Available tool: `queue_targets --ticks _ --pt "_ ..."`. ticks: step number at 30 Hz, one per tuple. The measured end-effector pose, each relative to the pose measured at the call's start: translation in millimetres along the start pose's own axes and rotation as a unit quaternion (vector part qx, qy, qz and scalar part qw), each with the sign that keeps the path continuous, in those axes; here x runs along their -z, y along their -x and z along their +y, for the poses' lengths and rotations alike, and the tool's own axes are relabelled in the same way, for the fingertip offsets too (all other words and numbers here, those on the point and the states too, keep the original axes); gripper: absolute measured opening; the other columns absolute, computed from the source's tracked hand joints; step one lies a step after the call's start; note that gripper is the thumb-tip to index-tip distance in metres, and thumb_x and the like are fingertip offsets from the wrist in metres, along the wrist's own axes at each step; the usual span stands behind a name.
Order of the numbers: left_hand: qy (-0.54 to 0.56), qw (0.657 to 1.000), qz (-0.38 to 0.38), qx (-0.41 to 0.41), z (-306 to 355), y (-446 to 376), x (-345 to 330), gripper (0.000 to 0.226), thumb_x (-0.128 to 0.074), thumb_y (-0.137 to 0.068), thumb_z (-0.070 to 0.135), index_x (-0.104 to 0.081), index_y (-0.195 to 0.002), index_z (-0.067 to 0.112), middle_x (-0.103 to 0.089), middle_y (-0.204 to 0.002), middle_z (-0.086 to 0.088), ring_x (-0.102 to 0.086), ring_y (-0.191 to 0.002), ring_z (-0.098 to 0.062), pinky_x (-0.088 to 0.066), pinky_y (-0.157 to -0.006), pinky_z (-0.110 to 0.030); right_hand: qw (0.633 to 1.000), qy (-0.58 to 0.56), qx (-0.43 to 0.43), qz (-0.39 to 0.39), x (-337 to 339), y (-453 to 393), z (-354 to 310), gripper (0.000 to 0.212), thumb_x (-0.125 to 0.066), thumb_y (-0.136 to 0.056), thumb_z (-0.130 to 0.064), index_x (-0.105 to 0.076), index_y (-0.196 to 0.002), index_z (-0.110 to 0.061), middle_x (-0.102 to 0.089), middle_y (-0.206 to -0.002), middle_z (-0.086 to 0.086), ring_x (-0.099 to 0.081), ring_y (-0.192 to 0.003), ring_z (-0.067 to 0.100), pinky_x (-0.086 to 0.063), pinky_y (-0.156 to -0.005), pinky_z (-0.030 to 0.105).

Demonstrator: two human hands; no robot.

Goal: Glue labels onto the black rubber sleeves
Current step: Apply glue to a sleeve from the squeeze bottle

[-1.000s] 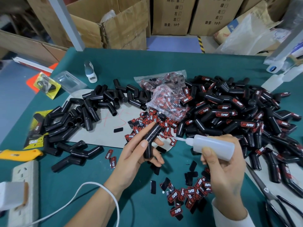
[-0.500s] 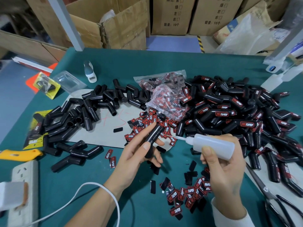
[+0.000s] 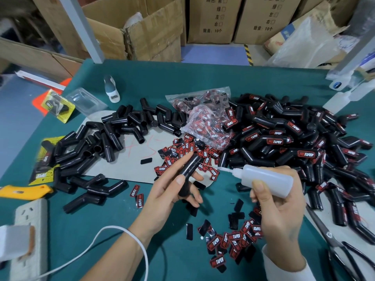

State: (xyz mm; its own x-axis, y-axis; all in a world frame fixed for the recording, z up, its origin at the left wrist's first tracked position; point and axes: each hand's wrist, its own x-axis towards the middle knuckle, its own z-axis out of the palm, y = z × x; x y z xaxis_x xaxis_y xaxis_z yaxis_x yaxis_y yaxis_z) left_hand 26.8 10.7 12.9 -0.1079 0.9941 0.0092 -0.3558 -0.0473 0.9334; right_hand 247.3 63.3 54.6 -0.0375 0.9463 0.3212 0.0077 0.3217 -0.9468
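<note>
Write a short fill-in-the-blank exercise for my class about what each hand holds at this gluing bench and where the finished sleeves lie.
1. The left hand grips a black rubber ____.
2. The right hand holds a white glue ____.
3. The bottle's nozzle points toward the person's ____ side.
4. The pile of labelled sleeves lies on the ____ side of the table.

Missing words: sleeve; bottle; left; right

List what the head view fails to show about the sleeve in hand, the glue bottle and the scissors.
- Sleeve in the left hand: its lower end is hidden behind thumb and fingers; whether glue lies on it is too small to tell.
- Glue bottle in the right hand: its base is covered by the fingers; its fill level cannot be read.
- Scissors: handles are cut off by the bottom right edge.
</note>
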Motion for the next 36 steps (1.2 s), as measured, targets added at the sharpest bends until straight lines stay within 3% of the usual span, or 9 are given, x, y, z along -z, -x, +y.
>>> queue_targets --ticks 5,10,18,23,29,36 --pt "0.018 1.000 -0.006 0.006 3.1 -1.0 -1.0 0.051 -0.056 -0.105 0.037 -0.048 -0.154 0.025 -0.066 -0.115 -0.014 -0.069 -0.076 -0.036 -0.058 -0.066 -0.039 1.000 0.001 -0.002 -0.007 0.2 -0.1 0.4 0.015 -0.069 -0.093 -0.033 -0.064 -0.107 -0.031 -0.060 -0.092 0.004 -0.062 -0.069 0.017 -0.052 -0.062 0.022" --pt "0.028 1.000 -0.003 0.006 2.4 0.5 -0.6 0.047 -0.046 -0.107 0.029 -0.049 -0.154 0.025 -0.067 -0.115 -0.016 -0.070 -0.077 -0.037 -0.059 -0.066 -0.039 1.000 0.001 0.003 -0.003 -0.9 -0.7 -1.6 0.014 -0.068 -0.093 -0.033 -0.065 -0.106 -0.031 -0.060 -0.094 -0.002 -0.061 -0.068 0.016 -0.052 -0.062 0.022" --pt "0.035 0.999 -0.009 0.012 3.9 -0.3 -2.0 0.055 -0.058 -0.104 0.042 -0.048 -0.154 0.023 -0.066 -0.114 -0.015 -0.070 -0.076 -0.038 -0.058 -0.066 -0.038 1.000 0.003 -0.002 -0.001 -1.5 0.2 -2.2 0.014 -0.070 -0.092 -0.034 -0.065 -0.105 -0.034 -0.059 -0.091 0.007 -0.061 -0.067 0.017 -0.052 -0.062 0.023" --pt "0.034 0.999 -0.001 0.009 2.2 0.8 -0.7 0.047 -0.045 -0.107 0.028 -0.050 -0.153 0.025 -0.066 -0.114 -0.017 -0.070 -0.077 -0.038 -0.059 -0.067 -0.039 1.000 0.005 -0.002 -0.003 -2.4 -0.6 -4.6 0.022 -0.071 -0.093 -0.049 -0.065 -0.106 -0.032 -0.059 -0.092 0.002 -0.061 -0.068 0.017 -0.052 -0.061 0.023" --pt "0.033 0.999 -0.008 0.009 5.7 0.5 -2.2 0.053 -0.057 -0.105 0.042 -0.048 -0.154 0.024 -0.067 -0.114 -0.015 -0.071 -0.077 -0.037 -0.059 -0.067 -0.038 1.000 0.009 -0.008 -0.001 -2.2 -0.1 -4.8 0.025 -0.071 -0.093 -0.052 -0.065 -0.106 -0.032 -0.059 -0.089 0.007 -0.060 -0.068 0.020 -0.052 -0.061 0.024" --pt "0.036 0.999 -0.009 0.011 3.3 0.6 -1.0 0.054 -0.056 -0.106 0.041 -0.046 -0.156 0.022 -0.067 -0.115 -0.016 -0.071 -0.078 -0.039 -0.059 -0.067 -0.038 1.000 0.006 0.007 0.000 -1.4 0.1 -3.0 0.013 -0.069 -0.094 -0.034 -0.065 -0.107 -0.033 -0.059 -0.093 -0.003 -0.061 -0.068 0.016 -0.052 -0.061 0.022"
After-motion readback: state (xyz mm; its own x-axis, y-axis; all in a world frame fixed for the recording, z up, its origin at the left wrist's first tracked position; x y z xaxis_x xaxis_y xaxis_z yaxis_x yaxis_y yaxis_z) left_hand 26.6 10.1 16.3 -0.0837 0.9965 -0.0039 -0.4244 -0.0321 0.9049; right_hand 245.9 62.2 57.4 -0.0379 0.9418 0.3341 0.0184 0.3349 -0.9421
